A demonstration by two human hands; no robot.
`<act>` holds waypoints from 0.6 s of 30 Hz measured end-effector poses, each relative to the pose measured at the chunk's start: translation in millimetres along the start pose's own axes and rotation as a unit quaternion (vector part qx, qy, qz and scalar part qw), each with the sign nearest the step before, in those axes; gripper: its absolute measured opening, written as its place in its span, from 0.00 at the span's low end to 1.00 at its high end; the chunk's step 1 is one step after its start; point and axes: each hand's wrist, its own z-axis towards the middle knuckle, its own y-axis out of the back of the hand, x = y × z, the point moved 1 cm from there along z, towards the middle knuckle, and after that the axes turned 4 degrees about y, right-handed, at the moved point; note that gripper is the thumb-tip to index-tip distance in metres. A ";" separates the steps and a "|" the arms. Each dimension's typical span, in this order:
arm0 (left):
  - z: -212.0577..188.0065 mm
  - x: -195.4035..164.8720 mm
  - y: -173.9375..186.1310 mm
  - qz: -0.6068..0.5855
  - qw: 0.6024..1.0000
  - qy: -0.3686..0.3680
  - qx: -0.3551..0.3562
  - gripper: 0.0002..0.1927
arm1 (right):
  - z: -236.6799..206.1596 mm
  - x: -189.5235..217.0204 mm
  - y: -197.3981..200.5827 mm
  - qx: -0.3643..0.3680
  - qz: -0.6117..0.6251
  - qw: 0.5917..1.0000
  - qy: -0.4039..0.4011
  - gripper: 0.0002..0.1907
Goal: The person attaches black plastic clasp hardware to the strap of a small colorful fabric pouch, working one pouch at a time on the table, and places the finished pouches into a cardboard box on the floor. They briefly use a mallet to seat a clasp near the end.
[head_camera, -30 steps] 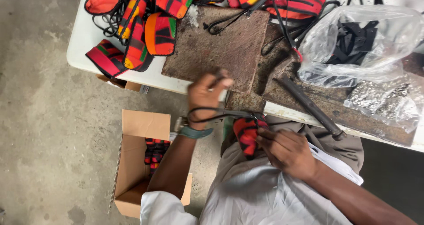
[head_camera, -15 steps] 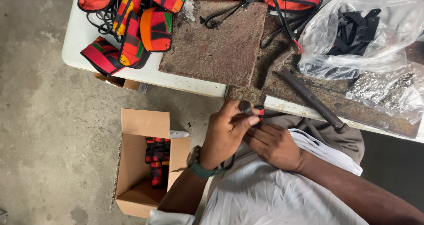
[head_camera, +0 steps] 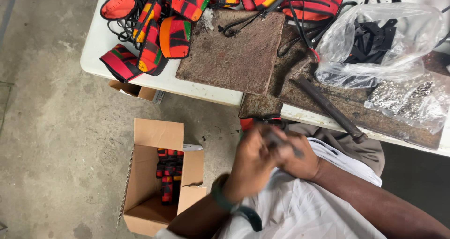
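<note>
Both hands meet in front of the person's chest, just below the edge of the white surface [head_camera: 140, 75]; the left hand [head_camera: 251, 166] is motion-blurred and curled over the right hand [head_camera: 300, 157], and between them sits a small pouch of red, black and green patterned fabric [head_camera: 255, 122] with a thin black cord, only a corner of it showing above the knuckles; the grip of each hand looks closed around that piece, though blur hides the fingertips, so how tightly I cannot tell. By my reading the step in hand is gathering or winding the cord close against the pouch; the next move would call for a tidy bundle that will not spring loose. On the concrete floor to the left stands an open brown cardboard box [head_camera: 150, 173] with matching patterned pieces stacked upright inside; on the surface lie a heap of the same bright pouches [head_camera: 159, 28], a rusty flat metal plate [head_camera: 234, 51], a dark iron rod [head_camera: 328, 108], and clear plastic bags [head_camera: 375, 42] of black parts and silvery rings.
</note>
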 end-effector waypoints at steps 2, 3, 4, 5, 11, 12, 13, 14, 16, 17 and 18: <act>22.7 25.9 20.4 0.075 0.994 -0.011 -0.076 0.10 | -1.0 0.7 -0.3 0.030 -0.044 0.999 0.011 0.20; 30.5 33.9 32.1 0.151 0.982 -0.031 -0.112 0.09 | -1.5 0.5 -0.1 0.025 -0.033 0.999 0.015 0.20; 38.4 38.8 43.8 0.170 0.979 -0.026 -0.105 0.10 | -2.3 -0.3 0.0 0.018 -0.027 0.999 0.020 0.20; 43.3 41.2 53.7 0.187 0.977 -0.018 -0.098 0.10 | -3.1 -2.0 0.5 -0.009 -0.037 0.999 0.032 0.19; 19.5 40.2 39.2 0.159 0.987 -0.020 0.011 0.11 | -10.1 -11.2 -7.9 0.025 -0.039 0.999 0.010 0.13; 19.4 42.0 30.9 0.101 0.993 -0.009 0.054 0.12 | -10.4 -10.9 -8.1 0.012 -0.042 0.999 0.017 0.13; 21.8 43.1 26.2 0.093 0.995 -0.004 0.034 0.11 | -10.5 -10.0 -7.2 0.000 -0.042 0.999 0.025 0.14; 29.7 43.4 25.5 0.086 0.996 -0.002 0.015 0.11 | -9.4 -8.8 -5.9 0.003 -0.036 0.999 0.017 0.13; 47.5 38.4 35.0 0.041 0.999 -0.001 -0.005 0.11 | -5.4 -6.0 0.1 0.005 -0.032 0.999 0.001 0.12; 56.4 31.4 46.2 0.001 1.000 0.002 -0.007 0.11 | -2.0 -4.2 4.1 -0.018 -0.031 0.999 0.017 0.15; 59.7 25.0 56.4 -0.042 0.999 0.008 -0.008 0.11 | 1.0 -2.6 8.1 -0.038 -0.031 0.998 0.031 0.17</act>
